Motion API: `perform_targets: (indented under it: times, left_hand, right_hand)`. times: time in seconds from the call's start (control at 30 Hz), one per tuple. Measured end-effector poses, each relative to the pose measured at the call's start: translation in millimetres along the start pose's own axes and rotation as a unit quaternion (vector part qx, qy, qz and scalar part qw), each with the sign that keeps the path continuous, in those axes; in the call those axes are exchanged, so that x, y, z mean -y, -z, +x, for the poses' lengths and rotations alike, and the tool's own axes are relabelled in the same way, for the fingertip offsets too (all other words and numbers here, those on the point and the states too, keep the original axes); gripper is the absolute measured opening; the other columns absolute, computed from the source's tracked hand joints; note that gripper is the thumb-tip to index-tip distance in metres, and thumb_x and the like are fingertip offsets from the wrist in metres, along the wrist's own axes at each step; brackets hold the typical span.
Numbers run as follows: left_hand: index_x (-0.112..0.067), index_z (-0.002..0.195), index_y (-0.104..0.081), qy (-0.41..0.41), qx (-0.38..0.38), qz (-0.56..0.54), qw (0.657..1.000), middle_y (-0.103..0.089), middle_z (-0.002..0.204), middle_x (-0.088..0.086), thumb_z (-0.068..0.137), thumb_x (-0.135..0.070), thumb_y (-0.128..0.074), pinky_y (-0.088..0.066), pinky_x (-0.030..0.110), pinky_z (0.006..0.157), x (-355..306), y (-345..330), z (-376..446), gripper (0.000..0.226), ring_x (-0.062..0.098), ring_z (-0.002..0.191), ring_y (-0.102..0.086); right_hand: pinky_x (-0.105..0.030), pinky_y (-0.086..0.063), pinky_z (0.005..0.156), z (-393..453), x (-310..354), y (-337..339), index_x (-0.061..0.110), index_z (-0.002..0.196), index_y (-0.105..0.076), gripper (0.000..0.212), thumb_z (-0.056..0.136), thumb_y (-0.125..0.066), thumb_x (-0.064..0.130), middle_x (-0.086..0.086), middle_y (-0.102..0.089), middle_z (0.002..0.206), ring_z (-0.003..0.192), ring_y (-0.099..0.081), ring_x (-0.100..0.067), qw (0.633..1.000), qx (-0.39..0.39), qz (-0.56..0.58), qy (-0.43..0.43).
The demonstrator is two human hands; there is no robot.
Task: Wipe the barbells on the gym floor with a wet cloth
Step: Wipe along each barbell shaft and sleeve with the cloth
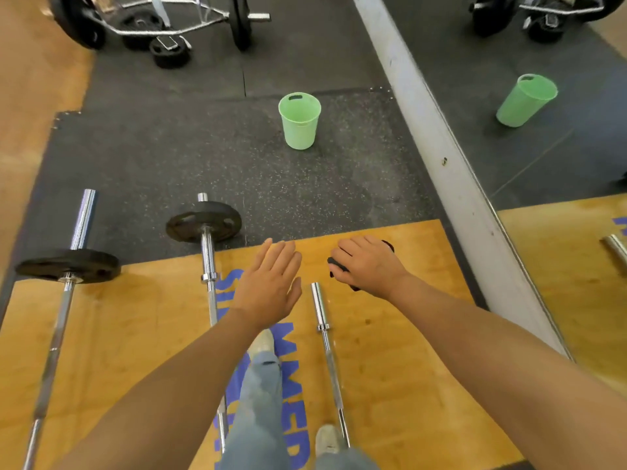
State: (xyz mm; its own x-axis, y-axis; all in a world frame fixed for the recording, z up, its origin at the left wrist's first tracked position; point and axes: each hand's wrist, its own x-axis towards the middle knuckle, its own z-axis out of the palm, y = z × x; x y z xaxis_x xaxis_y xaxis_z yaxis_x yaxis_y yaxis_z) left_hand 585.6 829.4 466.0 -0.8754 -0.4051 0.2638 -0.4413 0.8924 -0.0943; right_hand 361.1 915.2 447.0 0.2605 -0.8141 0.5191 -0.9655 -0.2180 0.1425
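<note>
Barbells lie side by side on the floor, three of them, each with its long axis running from near to far: a bare chrome steel bar [325, 344] on the right, a chrome bar carrying one black iron plate [207, 266] in the middle, and a longer chrome bar with a black plate [64, 300] at far left. The bare bar rests wholly on the orange wooden platform [407, 385], its far sleeve end just near and left of the right hand [369, 262], which is clenched around a dark crumpled cloth [336, 264] that shows at the knuckles and beyond the hand. That hand is clearly the closer one to this bar; the bar runs back from it toward the person's feet, so a wipe would, in my judgement, travel along the bar from far to near. The left hand [269, 286] hovers with fingers spread flat and holds nothing, between the middle bar and the bare bar, well placed to steady either one. Whether the cloth touches the platform cannot be told. Further off, on the speckled black rubber mat [152, 157], stands an upright light green plastic bucket [300, 121], well apart from both hands, and a wall mirror [559, 147] on the right repeats it
</note>
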Motion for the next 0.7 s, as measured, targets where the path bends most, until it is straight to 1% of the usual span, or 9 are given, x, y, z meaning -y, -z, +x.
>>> perform_targets:
  times: [0.07,0.17,0.3,0.37,0.43,0.5,0.63,0.7]
  left_hand:
    - [0.001,0.116,-0.065,-0.002,0.010,0.003,1.000,-0.063,0.124,0.018,0.094,-0.033,-0.038,-0.030,0.047,0.110,31,-16,16,0.048,0.034,0.115,-0.059]
    - [0.000,0.117,-0.063,-0.003,0.031,-0.006,0.999,-0.062,0.124,0.017,0.094,-0.033,-0.038,-0.030,0.047,0.111,83,-40,46,0.048,0.034,0.116,-0.058]
    - [0.001,0.117,-0.063,0.002,0.037,0.000,0.999,-0.062,0.124,0.018,0.094,-0.033,-0.037,-0.029,0.047,0.113,150,-55,83,0.048,0.035,0.116,-0.058]
    - [0.002,0.116,-0.064,0.008,0.045,-0.006,0.999,-0.063,0.122,0.018,0.092,-0.032,-0.038,-0.029,0.047,0.112,183,-58,99,0.048,0.035,0.115,-0.059]
    - [0.002,0.116,-0.063,0.015,0.048,-0.011,0.999,-0.063,0.122,0.019,0.092,-0.032,-0.038,-0.029,0.047,0.112,212,-62,114,0.048,0.035,0.114,-0.059]
    - [0.002,0.116,-0.063,0.027,0.050,-0.007,0.998,-0.062,0.121,0.019,0.092,-0.032,-0.037,-0.029,0.047,0.112,234,-67,134,0.049,0.035,0.114,-0.058]
    - [0.002,0.117,-0.062,0.044,0.073,-0.022,0.996,-0.062,0.123,0.019,0.092,-0.031,-0.036,-0.027,0.047,0.112,265,-81,171,0.049,0.035,0.115,-0.058]
    - [0.002,0.117,-0.063,0.041,0.073,-0.025,0.996,-0.062,0.123,0.019,0.091,-0.031,-0.036,-0.027,0.047,0.112,276,-91,189,0.049,0.036,0.115,-0.059]
  right_hand:
    - [-0.035,-0.044,0.051,25,-8,-23,0.011,0.076,-0.062,0.046,0.105,-0.033,0.032,-0.004,-0.056,0.072,0.059,-0.052,-0.022,1.000,-0.001,-0.001,-0.003]
    - [-0.034,-0.043,0.052,67,-22,-61,0.010,0.079,-0.062,0.046,0.106,-0.032,0.032,-0.006,-0.058,0.077,0.061,-0.053,-0.023,1.000,0.007,-0.012,0.001]
    - [-0.034,-0.045,0.055,125,-45,-105,0.009,0.085,-0.063,0.033,0.100,-0.044,0.032,-0.008,-0.062,0.084,0.066,-0.058,-0.024,0.999,0.021,-0.030,-0.015]
    - [-0.035,-0.046,0.057,159,-55,-120,0.009,0.087,-0.065,0.033,0.098,-0.046,0.033,-0.009,-0.064,0.087,0.068,-0.060,-0.025,0.999,0.026,-0.032,-0.035]
    - [-0.035,-0.046,0.057,185,-63,-133,0.008,0.088,-0.065,0.034,0.098,-0.045,0.033,-0.010,-0.064,0.089,0.069,-0.060,-0.026,0.999,0.030,-0.026,-0.027]
    - [-0.035,-0.047,0.057,207,-77,-146,0.008,0.088,-0.064,0.034,0.099,-0.045,0.033,-0.010,-0.064,0.089,0.069,-0.060,-0.026,0.999,0.032,-0.022,-0.014]
    - [-0.035,-0.047,0.056,244,-109,-176,0.009,0.086,-0.066,0.034,0.098,-0.045,0.034,-0.008,-0.064,0.087,0.068,-0.060,-0.024,0.999,0.035,-0.027,-0.018]
    - [-0.034,-0.045,0.057,257,-127,-193,0.010,0.090,-0.063,0.030,0.098,-0.047,0.034,-0.008,-0.065,0.088,0.068,-0.060,-0.024,0.999,0.024,-0.027,-0.008]
